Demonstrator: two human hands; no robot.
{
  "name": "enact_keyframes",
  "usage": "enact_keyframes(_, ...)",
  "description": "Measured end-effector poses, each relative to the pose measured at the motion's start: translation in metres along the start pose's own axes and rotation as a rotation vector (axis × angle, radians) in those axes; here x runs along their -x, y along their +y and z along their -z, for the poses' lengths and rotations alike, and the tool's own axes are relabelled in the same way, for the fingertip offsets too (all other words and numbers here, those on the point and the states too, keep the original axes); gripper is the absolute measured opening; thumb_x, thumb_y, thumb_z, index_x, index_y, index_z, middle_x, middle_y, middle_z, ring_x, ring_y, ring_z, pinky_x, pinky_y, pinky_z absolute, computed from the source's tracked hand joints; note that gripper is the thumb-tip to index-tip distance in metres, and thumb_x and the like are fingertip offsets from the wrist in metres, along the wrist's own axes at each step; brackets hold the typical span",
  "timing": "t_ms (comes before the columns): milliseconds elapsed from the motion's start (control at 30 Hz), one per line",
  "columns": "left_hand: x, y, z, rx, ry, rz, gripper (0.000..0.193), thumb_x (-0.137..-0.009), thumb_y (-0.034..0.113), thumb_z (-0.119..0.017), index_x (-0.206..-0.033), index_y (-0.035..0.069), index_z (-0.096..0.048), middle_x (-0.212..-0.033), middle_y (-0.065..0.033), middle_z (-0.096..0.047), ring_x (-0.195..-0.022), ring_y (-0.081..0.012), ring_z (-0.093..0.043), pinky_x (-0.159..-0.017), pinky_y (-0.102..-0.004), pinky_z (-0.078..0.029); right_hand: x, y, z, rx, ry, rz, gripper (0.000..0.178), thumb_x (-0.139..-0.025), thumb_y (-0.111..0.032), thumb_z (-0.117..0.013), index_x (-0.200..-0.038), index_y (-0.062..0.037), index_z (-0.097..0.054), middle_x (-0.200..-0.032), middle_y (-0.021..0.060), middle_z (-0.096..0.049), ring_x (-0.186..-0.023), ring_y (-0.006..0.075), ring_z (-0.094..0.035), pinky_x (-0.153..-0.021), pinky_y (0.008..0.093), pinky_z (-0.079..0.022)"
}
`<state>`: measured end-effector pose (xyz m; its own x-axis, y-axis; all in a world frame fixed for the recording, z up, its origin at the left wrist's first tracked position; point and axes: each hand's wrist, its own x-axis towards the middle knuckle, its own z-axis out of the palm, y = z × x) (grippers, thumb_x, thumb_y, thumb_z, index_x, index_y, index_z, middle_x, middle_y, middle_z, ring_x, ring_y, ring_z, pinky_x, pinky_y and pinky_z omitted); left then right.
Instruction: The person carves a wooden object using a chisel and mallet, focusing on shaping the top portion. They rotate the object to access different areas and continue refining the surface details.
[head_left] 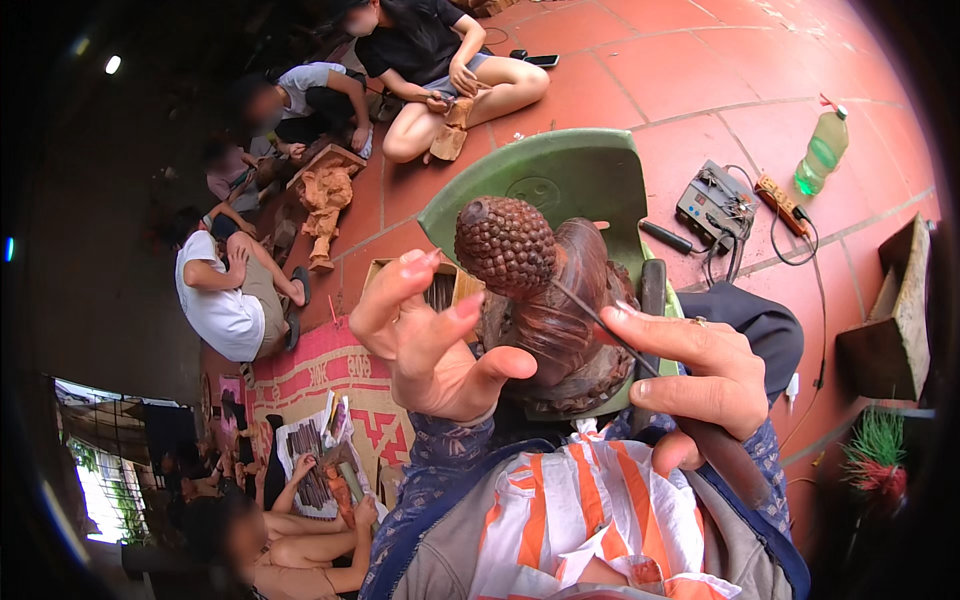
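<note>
Left hand (428, 358): fingers spread apart, just beside dark carved statue (555, 335), contact unclear | right hand (708, 375): fingers clamped on thin-shafted tool (728, 462), tip by knobbed head (505, 247) | statue on green plastic chair (595, 160); bottle (824, 150) farther right on tiles (680, 70)

Unable to read any lettering, number or sign; too small to make out on the grey, box-shaped electrical unit (716, 206) at right of the frame.
</note>
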<state>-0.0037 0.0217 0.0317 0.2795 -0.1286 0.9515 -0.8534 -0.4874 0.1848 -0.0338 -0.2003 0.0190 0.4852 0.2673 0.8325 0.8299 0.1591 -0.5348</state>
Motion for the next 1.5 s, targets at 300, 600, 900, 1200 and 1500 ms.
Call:
enact_keyframes(300,0.008,0.035,0.024,-0.102,-0.384,0.120,0.030,-0.063,0.014,-0.082,-0.092,0.013,-0.073,-0.081,0.0018,-0.057,-0.074,-0.0175,-0.051,-0.064,-0.0301,-0.042,-0.005,-0.002,-0.008,-0.407,0.075,-0.412,0.038,-0.077,-0.026,-0.079,-0.093,0.0066,-0.066,-0.090,0.0184,-0.070,-0.084,0.0222,-0.071,-0.073,0.0295,-0.057)
enact_keyframes(600,0.009,0.038,0.010,-0.183,-0.159,0.202,0.033,-0.068,0.010,-0.081,-0.099,0.010,-0.070,-0.081,-0.0012,-0.056,-0.075,-0.0188,-0.051,-0.066,-0.0296,-0.043,-0.026,0.018,-0.030,-0.585,0.259,-0.529,0.010,-0.082,-0.001,-0.071,-0.089,0.0031,-0.065,-0.081,0.0084,-0.068,-0.070,0.0114,-0.064,-0.062,0.0227,-0.050)
enact_keyframes(900,0.007,0.008,-0.021,0.228,-0.065,0.507,0.118,-0.060,0.022,-0.090,-0.147,0.000,-0.014,-0.134,-0.0138,-0.036,-0.122,-0.0248,-0.043,-0.102,-0.0373,-0.038,-0.058,0.056,-0.009,-0.567,0.273,-0.303,0.011,-0.094,-0.007,-0.055,-0.088,-0.0016,-0.047,-0.091,0.0245,-0.067,-0.098,0.0348,-0.066,-0.087,0.0431,-0.056)
enact_keyframes(1200,0.010,0.005,-0.028,0.389,-0.166,0.661,0.098,-0.072,0.002,-0.078,-0.146,0.001,-0.014,-0.130,-0.0140,-0.041,-0.116,-0.0215,-0.049,-0.101,-0.0341,-0.040,-0.065,0.069,-0.008,-0.614,0.222,-0.330,0.013,-0.095,-0.011,-0.055,-0.088,-0.0025,-0.048,-0.092,0.0238,-0.068,-0.096,0.0316,-0.068,-0.081,0.0376,-0.059)
enact_keyframes(1500,0.011,0.005,-0.029,0.369,-0.169,0.641,0.095,-0.072,-0.001,-0.076,-0.145,0.002,-0.014,-0.128,-0.0136,-0.041,-0.115,-0.0212,-0.049,-0.100,-0.0341,-0.041,-0.070,0.067,-0.007,-0.531,0.184,-0.327,0.011,-0.094,-0.008,-0.055,-0.088,-0.0025,-0.049,-0.090,0.0216,-0.068,-0.093,0.0303,-0.069,-0.078,0.0360,-0.060)
